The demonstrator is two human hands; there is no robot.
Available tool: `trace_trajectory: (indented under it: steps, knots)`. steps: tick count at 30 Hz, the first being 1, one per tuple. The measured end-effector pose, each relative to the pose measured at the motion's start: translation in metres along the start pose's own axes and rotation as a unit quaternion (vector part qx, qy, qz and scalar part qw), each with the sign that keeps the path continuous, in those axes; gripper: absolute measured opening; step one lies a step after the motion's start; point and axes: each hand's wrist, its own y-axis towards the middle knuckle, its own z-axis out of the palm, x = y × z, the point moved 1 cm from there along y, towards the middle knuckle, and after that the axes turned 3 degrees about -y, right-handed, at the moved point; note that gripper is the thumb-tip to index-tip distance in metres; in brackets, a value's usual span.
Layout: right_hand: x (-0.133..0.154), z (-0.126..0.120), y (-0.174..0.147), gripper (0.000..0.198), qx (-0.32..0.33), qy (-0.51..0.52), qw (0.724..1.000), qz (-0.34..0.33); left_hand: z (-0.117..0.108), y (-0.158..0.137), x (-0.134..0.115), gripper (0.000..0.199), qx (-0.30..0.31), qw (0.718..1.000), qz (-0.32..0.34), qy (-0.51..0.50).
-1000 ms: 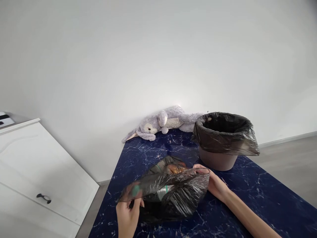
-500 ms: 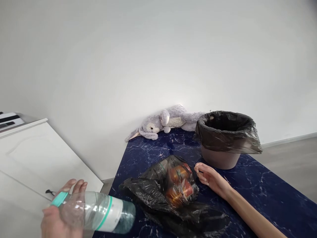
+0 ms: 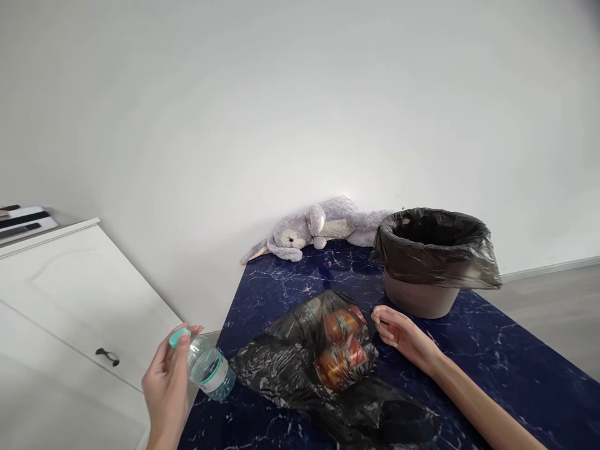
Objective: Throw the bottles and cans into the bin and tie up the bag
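Your left hand (image 3: 169,369) grips the bottle (image 3: 210,370) near the cap (image 3: 176,337), likely its firmest part; expect slippery, yielding walls. Right hand (image 3: 404,335): empty.

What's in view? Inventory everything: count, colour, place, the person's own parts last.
table: 1, dark blue marbled, centre
bin: 1, taupe, on table's back right
liner: 1, black, over bin's rim
plastic bag: 1, black, on table; contents orange, count unclear
bottle: 1, clear, teal cap, at table's left edge
plush toy: 1, lilac, lying at table's far end
cabinet: 1, white, left
handle: 1, black, on cabinet front
unclear item: at least 1, black-and-white, atop cabinet
wall: 1, pale grey, behind
floor: 1, grey, beyond table
right forearm: 1, bare, lower right
left grip: 1, bare, holding bottle's capped top
right grip: 1, bare, beside bag, contact unclear
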Motion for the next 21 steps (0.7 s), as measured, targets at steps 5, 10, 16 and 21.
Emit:
trace_trajectory:
  steps: [5,10,16,21]
  knots:
    - [-0.001,-0.001,0.001,0.031,-0.007,0.006,1.000,0.000,0.007,0.000,-0.003,0.052,0.028,0.999,-0.015,0.023]
    - [-0.001,0.000,0.001,0.032,-0.011,0.007,1.000,0.005,0.004,-0.004,-0.005,0.055,0.075,0.994,-0.025,0.073]
    - [-0.001,0.000,0.001,0.033,-0.017,0.007,1.000,0.008,-0.004,-0.012,-0.002,0.063,0.118,0.984,-0.036,0.126]
    - [-0.001,0.000,0.000,0.034,-0.021,0.005,1.000,0.007,-0.014,-0.019,0.003,0.086,0.041,0.992,0.043,0.112]
